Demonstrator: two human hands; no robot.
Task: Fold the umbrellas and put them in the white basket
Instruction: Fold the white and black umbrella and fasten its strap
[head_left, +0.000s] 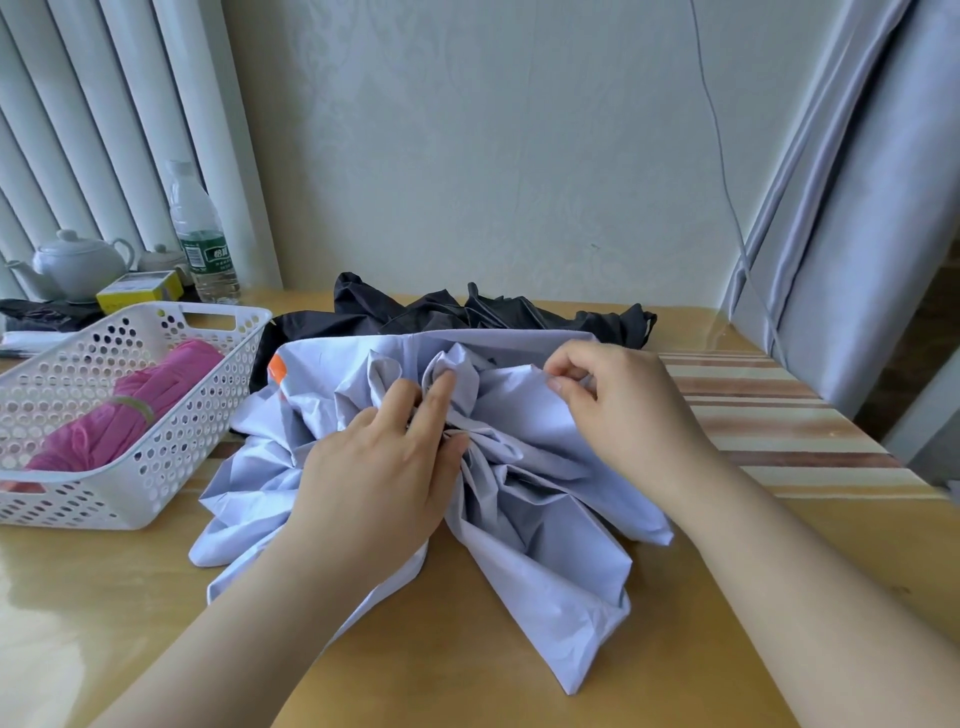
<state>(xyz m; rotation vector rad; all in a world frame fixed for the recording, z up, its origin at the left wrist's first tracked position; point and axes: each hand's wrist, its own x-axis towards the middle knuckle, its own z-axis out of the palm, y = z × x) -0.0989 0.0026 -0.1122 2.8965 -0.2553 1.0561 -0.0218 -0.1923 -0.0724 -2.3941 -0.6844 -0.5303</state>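
Umbrellas being folded beside basket

Lavender umbrella is lying crumpled just right of the white basket, black umbrella behind it, pink umbrella lying inside. Left hand is gripping the bunched canopy; right hand is pinching a fold.

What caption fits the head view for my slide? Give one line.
Both hands, left and right, gather the lavender umbrella beside the white basket holding a folded pink umbrella.
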